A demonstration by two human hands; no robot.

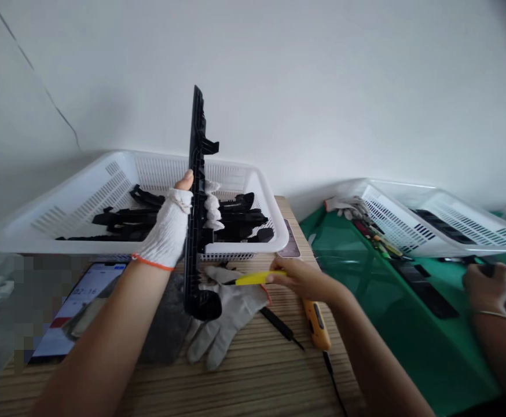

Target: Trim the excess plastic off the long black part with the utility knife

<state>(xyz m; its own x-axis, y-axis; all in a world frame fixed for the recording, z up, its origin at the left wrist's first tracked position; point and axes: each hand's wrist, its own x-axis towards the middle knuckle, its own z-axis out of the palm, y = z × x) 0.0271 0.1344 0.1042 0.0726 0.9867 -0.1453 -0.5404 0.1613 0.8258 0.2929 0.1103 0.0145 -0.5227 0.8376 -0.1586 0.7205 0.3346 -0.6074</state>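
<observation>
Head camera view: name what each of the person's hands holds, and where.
Left hand: black plastic strip, upright, around its middle. Right hand: yellow tool, at its end.

Light: bright, even, soft shadows
Edges: wide-angle bending; top-right corner dark
Blur: left edge pixelated, far-right hand (486,285) smeared

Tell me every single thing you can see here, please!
long plastic part: 1, black, held upright over the desk
plastic parts: a pile, black, inside the near basket
near basket: 1, white, back of the wooden desk
far basket: 1, white, on the green table
loose glove: 1, grey-white, flat on the desk
yellow tool: 1, yellow, in the right hand
utility knife: 1, orange, on the desk
phone: 1, screen lit, left on the desk
co-worker's hand: 1, bare, far right
left hand: gloved white, gripping the long plastic part
right hand: bare, pinching the yellow tool
</observation>
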